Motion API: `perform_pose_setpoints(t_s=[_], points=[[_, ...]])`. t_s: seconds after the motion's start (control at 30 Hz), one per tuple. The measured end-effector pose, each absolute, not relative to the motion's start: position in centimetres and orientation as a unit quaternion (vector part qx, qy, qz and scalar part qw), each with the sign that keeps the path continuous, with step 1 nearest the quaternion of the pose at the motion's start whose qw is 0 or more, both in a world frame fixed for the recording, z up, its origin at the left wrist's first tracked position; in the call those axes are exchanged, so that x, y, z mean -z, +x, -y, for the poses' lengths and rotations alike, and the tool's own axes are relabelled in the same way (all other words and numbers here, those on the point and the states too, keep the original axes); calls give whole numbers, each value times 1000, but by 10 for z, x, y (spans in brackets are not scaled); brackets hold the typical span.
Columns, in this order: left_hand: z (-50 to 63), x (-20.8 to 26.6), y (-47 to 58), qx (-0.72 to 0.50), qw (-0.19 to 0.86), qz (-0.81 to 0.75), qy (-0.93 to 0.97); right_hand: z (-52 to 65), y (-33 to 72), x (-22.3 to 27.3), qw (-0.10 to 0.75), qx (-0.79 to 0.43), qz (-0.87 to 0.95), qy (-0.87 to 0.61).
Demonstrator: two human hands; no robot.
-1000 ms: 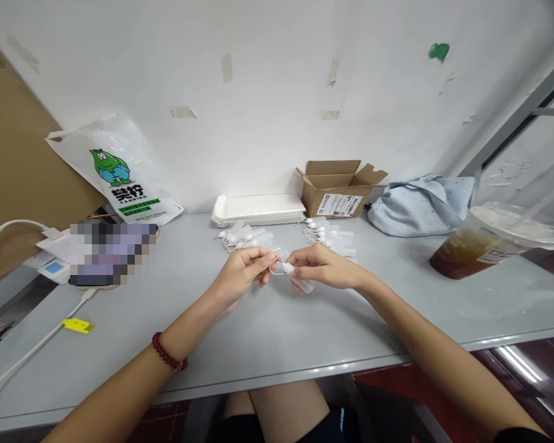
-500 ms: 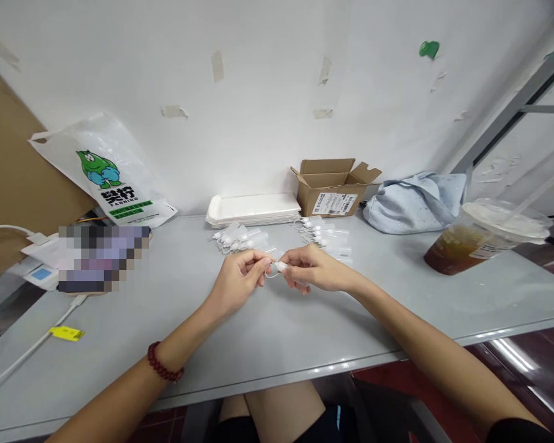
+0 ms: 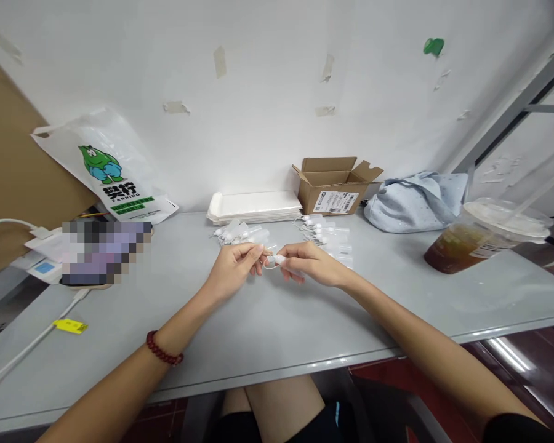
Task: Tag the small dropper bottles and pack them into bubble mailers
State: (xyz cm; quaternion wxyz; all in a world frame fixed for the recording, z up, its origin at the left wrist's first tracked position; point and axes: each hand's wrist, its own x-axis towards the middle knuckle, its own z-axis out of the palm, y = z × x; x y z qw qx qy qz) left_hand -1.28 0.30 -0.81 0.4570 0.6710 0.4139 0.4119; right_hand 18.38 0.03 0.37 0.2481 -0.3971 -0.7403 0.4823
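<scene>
Above the middle of the table, my right hand (image 3: 310, 261) is closed around a small plastic bottle, whose white cap (image 3: 279, 259) pokes out to the left. My left hand (image 3: 235, 266) faces it, thumb and fingers pinched together. What sits in that pinch is too small to make out. A thin white loop (image 3: 270, 267) hangs between the two hands. Just behind lie two groups of small translucent bottles with white tops and thin loops, the left group (image 3: 242, 234) and the right group (image 3: 332, 235). My fingers hide part of both groups.
White flat trays (image 3: 256, 207) are stacked by the wall, beside an open cardboard box (image 3: 335, 191). A blue cloth bag (image 3: 413, 203) and a tilted-looking drink cup (image 3: 461, 246) stand right. At left are a phone (image 3: 115, 252), a cable (image 3: 25, 357) and a plastic bag (image 3: 129, 166).
Both hands have risen very slightly in the picture, still meeting at the small bottle. The white cap and loop between them show a little more clearly. The view has shifted slightly.
</scene>
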Motion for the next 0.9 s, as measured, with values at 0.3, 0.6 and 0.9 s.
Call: perform_pose_setpoints(t_s=[0.3, 0.6, 0.9], points=[[-1, 6, -11, -345, 445, -433, 704, -5, 188, -3, 242, -404, 777, -418], [-18, 17, -28, -330, 241, -526, 746, -30, 232, -14, 270, -99, 798, -530], [-18, 29, -26, -311, 149, -573, 744, -31, 252, -27, 101, -90, 790, -598]])
